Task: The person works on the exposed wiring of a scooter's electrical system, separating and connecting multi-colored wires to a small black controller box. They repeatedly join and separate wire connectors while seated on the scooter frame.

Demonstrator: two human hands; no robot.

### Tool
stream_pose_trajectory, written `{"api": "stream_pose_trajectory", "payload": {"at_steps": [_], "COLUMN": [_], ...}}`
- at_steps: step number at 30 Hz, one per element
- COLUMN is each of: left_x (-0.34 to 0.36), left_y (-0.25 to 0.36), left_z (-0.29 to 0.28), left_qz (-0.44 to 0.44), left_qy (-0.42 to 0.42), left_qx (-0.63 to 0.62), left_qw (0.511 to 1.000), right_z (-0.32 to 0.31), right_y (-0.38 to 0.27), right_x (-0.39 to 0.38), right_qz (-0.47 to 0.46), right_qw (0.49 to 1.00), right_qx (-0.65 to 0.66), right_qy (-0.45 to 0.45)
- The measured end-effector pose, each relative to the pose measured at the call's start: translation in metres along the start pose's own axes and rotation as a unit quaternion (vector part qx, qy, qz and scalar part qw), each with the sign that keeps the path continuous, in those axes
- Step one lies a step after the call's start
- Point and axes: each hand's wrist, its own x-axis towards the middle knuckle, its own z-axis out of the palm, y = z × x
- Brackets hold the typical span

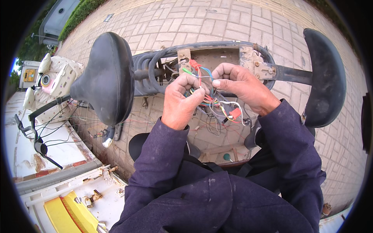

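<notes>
Red, yellow and white wires (210, 101) bunch at the near edge of the black tubular frame (223, 43); the left hand (180, 101) pinches a red wire (199, 79) between thumb and forefinger; the right hand (248, 86) curls its fingers close by a blue wire (208, 72), whether gripping it I cannot tell

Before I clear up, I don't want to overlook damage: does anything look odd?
Yes. Coloured wires bunch loosely by the metal frame, rather than tucked away. Thin wires straggle across the paving near the left saddle. The white panel at far left has rusty brown patches, suggesting corrosion.
</notes>
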Motion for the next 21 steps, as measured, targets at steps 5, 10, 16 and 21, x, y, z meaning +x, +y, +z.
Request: {"api": "stream_pose_trajectory", "payload": {"at_steps": [5,10,16,21], "left_x": [0.0009,0.0018,0.0018,0.001], "left_y": [-0.0014,-0.0018,0.0001,-0.0022], "left_z": [0.0,0.0031,0.0013,0.0016], "left_qz": [0.017,0.018,0.011,0.015], "left_qy": [0.003,0.014,0.011,-0.004], "left_qx": [0.035,0.026,0.007,0.018], "left_qw": [0.999,0.999,1.0,1.0], "right_z": [0.0014,0.0016,0.0014,0.0056], "right_y": [-0.0029,0.0012,-0.0008,-0.0024], "right_x": [-0.001,-0.0002,-0.0023,-0.0022], "right_qz": [-0.013,-0.047,-0.025,-0.035], "right_qw": [0.997,0.996,1.0,0.999], "right_qx": [-0.064,-0.074,-0.01,-0.013], "right_qy": [-0.04,-0.002,0.01,0.015]}}
